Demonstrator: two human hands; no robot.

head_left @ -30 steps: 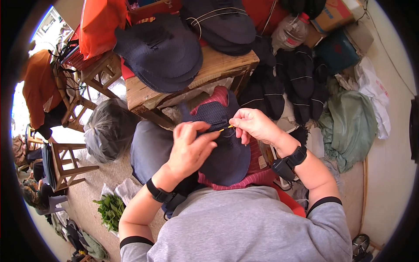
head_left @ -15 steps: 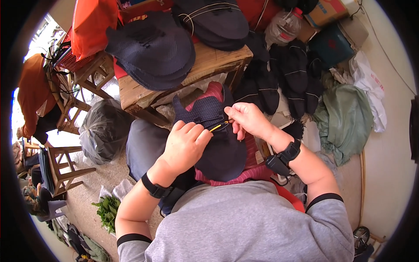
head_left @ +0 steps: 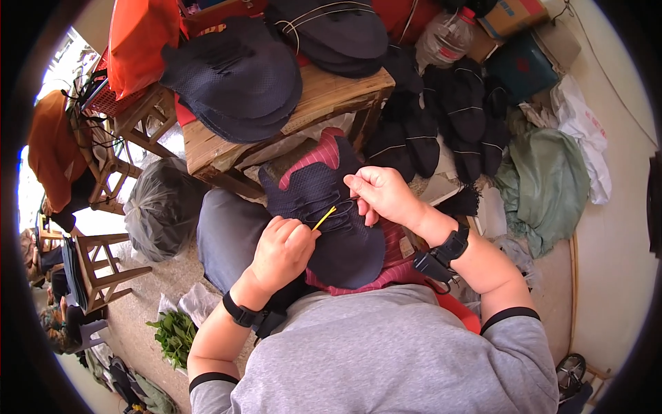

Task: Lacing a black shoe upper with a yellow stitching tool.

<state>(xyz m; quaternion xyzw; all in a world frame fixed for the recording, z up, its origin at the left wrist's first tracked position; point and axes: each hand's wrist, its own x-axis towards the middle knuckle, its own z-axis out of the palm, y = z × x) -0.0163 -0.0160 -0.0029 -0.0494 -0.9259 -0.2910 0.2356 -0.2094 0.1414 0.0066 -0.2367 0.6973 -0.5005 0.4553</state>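
Observation:
A dark navy shoe upper [head_left: 348, 257] of mesh-like fabric lies flat on my lap, over a red striped cloth [head_left: 331, 148]. Black lace [head_left: 336, 222] runs in loops across its middle. My left hand [head_left: 284, 250] is closed around a thin yellow tool [head_left: 324, 218], perhaps a hook, whose tip points up and right over the laced part. Its other end is hidden in the fist. To the right, my right hand [head_left: 381, 193] pinches what looks like a strand of the black lace at the upper's edge, thumb against forefinger.
In front stands a wooden table [head_left: 207, 148] bearing stacked dark uppers [head_left: 238, 76] and a tied bundle [head_left: 338, 34]. More tied dark bundles [head_left: 462, 114] lie right of it, near a green sack [head_left: 548, 186]. At left are a black plastic bag [head_left: 162, 207], wooden stools [head_left: 103, 262] and leafy greens [head_left: 172, 338].
My left hand has moved left and down, drawing the yellow tool's tip away from my right hand. The right hand has shifted slightly left. More of the upper's laced middle now shows.

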